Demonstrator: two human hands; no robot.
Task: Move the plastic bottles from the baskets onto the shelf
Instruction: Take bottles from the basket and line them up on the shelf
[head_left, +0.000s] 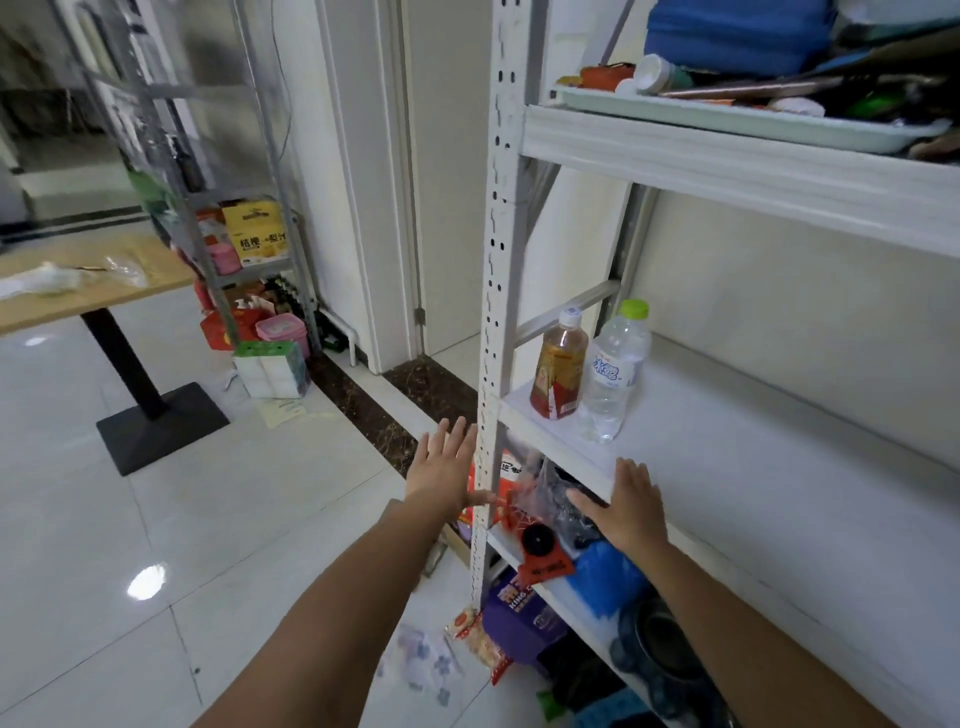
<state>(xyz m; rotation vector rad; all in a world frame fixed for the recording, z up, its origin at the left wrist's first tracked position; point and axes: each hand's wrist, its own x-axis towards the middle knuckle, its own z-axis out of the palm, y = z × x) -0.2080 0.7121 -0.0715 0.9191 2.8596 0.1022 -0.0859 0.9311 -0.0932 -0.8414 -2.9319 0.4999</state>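
Observation:
Two plastic bottles stand upright at the left end of the white shelf (753, 467): a brown tea bottle (558, 371) with a white cap, and a clear water bottle (615, 374) with a green cap just right of it. My left hand (447, 467) is held out flat with straight fingers, left of the shelf's upright post and holding nothing. My right hand (631, 506) is also flat and empty, over the shelf's front edge, below the water bottle. No basket is in view.
The perforated white post (493, 291) stands between my hands. The lower shelf holds a bag, a blue item (608, 577) and a purple box (524, 618). The top shelf carries a cluttered tray (727, 117). A wooden table (88, 291) and a second rack (249, 260) stand to the left.

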